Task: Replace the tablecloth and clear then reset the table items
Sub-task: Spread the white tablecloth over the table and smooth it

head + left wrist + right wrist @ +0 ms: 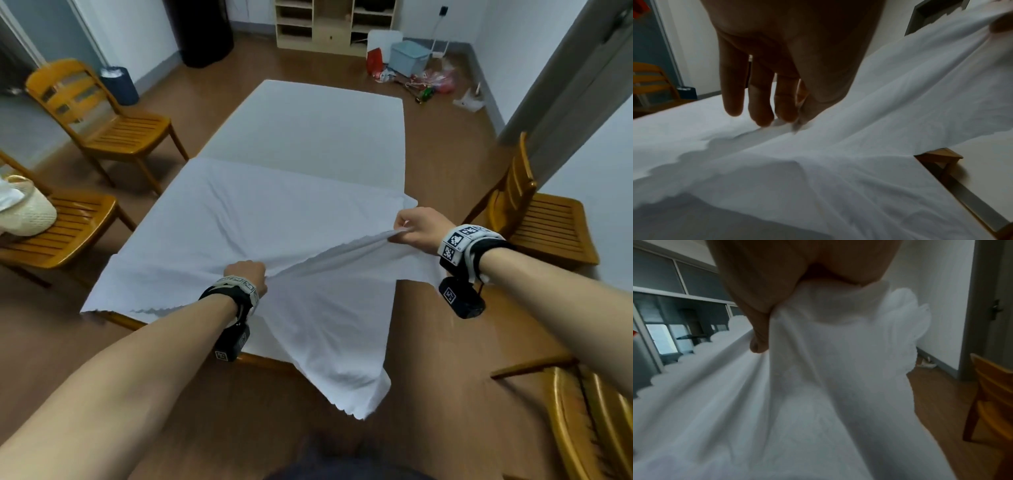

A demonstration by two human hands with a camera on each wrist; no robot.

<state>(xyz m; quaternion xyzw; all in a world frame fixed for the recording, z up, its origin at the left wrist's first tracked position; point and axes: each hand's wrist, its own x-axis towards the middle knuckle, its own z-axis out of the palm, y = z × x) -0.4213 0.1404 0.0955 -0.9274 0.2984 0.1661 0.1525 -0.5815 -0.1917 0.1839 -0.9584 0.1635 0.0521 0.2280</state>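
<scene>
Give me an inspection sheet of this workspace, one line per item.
Surface: table, its far part uncovered, wooden edge showing at the near side.
Job's things: white tablecloth covers the near part, bunched between the hands, one corner hanging off the near edge.
Clutter: nothing seen on the table.
Grippers: left hand pinches the cloth; right hand grips a raised fold.
Cables: nothing seen on the table.
Surroundings: wooden chairs on both sides, woven bag on one, shelf unit, blue box and litter on the floor.
</scene>
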